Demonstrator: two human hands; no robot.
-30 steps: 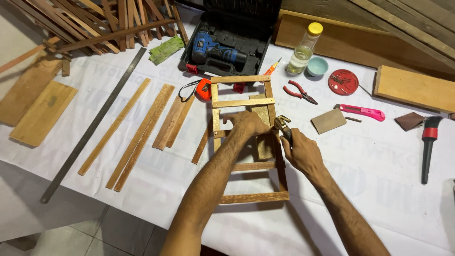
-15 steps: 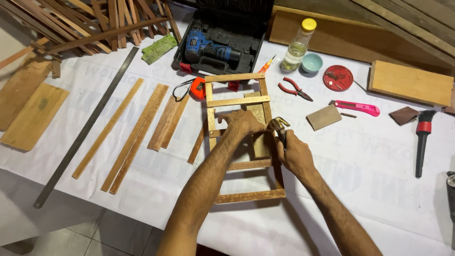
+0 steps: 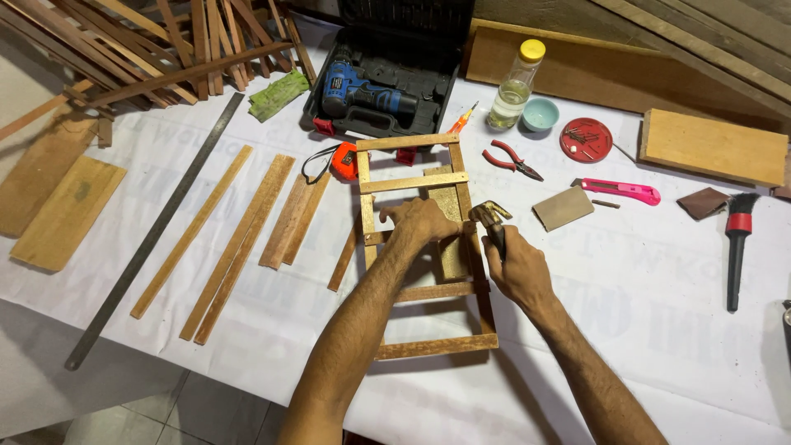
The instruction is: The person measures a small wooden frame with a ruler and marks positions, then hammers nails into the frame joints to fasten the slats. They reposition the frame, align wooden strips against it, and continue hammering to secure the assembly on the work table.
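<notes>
Pliers (image 3: 510, 160) beside frame (image 3: 409, 183); cutter (image 3: 620, 191) farther right.

White-covered table (image 3: 676, 330) carries frame (image 3: 424, 247), slats (image 3: 239, 239), perhaps pliers (image 3: 511, 159).

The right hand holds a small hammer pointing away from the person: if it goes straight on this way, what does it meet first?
Most likely the right rail of the wooden frame, just beyond the hammer in the right hand. Depth is unclear from above.

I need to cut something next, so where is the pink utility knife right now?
In the head view, the pink utility knife lies on the white table cover to the right of the wooden frame, just below the round red lid.
</notes>
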